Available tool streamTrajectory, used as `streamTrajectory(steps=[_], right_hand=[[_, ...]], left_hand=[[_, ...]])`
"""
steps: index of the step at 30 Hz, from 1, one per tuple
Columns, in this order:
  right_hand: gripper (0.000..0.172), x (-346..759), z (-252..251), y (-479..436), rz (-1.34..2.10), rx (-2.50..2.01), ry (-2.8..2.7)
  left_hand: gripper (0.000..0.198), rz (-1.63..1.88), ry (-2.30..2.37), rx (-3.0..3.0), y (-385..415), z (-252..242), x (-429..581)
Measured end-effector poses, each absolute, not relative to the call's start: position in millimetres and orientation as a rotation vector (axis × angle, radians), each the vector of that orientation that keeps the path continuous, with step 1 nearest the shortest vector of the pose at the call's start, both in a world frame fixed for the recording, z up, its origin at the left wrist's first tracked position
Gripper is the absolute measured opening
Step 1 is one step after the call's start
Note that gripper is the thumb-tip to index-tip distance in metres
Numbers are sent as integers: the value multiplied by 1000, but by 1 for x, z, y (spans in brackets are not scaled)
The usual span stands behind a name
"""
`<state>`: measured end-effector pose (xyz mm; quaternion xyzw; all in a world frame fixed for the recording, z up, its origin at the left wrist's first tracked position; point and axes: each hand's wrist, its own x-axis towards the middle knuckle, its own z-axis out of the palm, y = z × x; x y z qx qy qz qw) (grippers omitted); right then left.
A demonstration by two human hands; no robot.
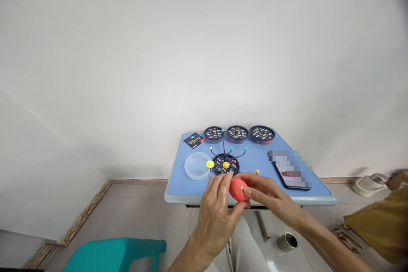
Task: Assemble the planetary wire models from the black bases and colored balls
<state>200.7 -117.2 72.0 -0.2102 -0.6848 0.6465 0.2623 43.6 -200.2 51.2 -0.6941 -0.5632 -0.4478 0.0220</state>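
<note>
My left hand [215,212] and my right hand [266,195] are both closed around a red ball [238,189], held above the table's near edge. The ball is glossy, and my fingers cover parts of its sides. Just beyond it stands a solar system model [226,165] with a black printed base, an orange ball at its centre and thin black arms. Small teal, yellow, red and orange balls tip those arms. Left of the model lies a yellow disc-like piece [210,164], beside a clear round plastic lid or dish [197,166].
Several black round printed discs [237,133] line the blue table's [255,157] back edge. A square card [193,140] lies at the back left, a phone [290,172] at the right. A teal stool [114,253] stands lower left; a dark cylinder [287,242] is on the floor.
</note>
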Motion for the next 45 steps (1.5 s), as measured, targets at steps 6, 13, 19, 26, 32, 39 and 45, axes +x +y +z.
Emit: streamTrajectory(steps=[6,13,19,26,32,39,45], right_hand=[[37,202,68,-118,1605,-614,-1905],[38,202,79,-115,1539,-563,-2110],[34,199,76,-105,1753,-529,-1980],[36,188,56,-104,2078,-610,-1422],[38,183,65,-69,1989,-734,-1422],[29,190,67,-18,2131,-796,-1082],[26,193,60,-27,2217,-715,-891]], left_hand=[[48,-1562,-1669,-2072,-198,38,48],[45,-1438,-1592,-2098,-193,44,52],[49,-1481,-1483,-2133,-184,48,52],[57,-1671,-1525,-2106,-163,33,49],[56,-1791,-1614,-1948,-151,23,30],[24,-1974,-1775,-1836,-156,17,10],[48,-1963,-1877,-2455,-164,17,37]])
